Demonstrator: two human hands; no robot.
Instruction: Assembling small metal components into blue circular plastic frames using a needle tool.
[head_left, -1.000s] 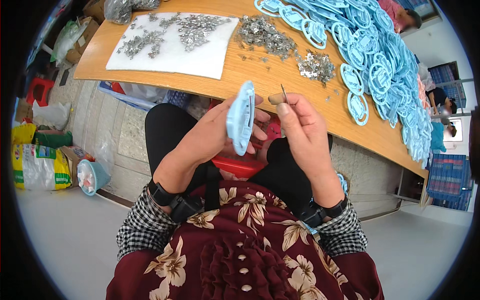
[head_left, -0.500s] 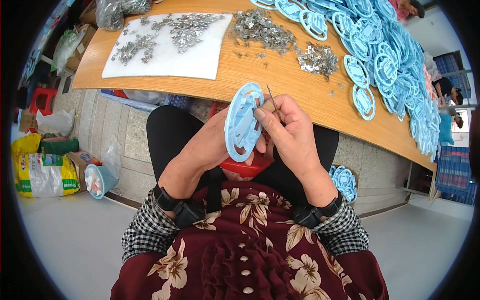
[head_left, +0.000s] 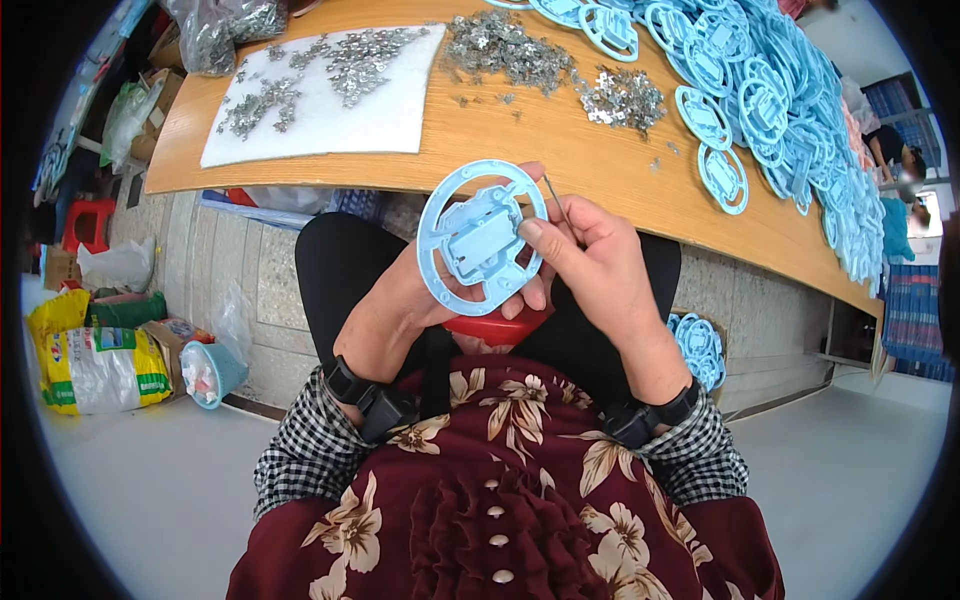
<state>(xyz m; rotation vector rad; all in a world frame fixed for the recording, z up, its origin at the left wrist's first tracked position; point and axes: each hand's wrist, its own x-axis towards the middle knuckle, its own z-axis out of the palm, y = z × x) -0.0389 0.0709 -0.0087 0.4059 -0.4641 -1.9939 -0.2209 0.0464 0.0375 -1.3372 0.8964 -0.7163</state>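
Observation:
A light blue plastic steering-wheel-shaped part (head_left: 484, 240) is held over my lap, its ribbed, recessed face tilted up. My left hand (head_left: 405, 290) grips it from behind and below, and most of those fingers are hidden by it. At its right rim is my right hand (head_left: 605, 255), the thumb pressed near the part's inner edge. Between the right hand's fingers sits a thin, dark metal tool (head_left: 556, 203) with its tip pointing up and away; its exact kind is unclear. Whether a small metal piece is also pinched there cannot be made out.
On the wooden table (head_left: 520, 150) ahead lie a white foam sheet (head_left: 400, 110) with small metal pieces and two loose metal piles (head_left: 515, 50). Many similar blue parts (head_left: 765, 110) heap up at the right. A red stool (head_left: 500, 325) shows below my hands.
The blue part has turned from nearly edge-on to face up toward me, more of its round rim showing. Both hands still hold their things. The view has shifted slightly.

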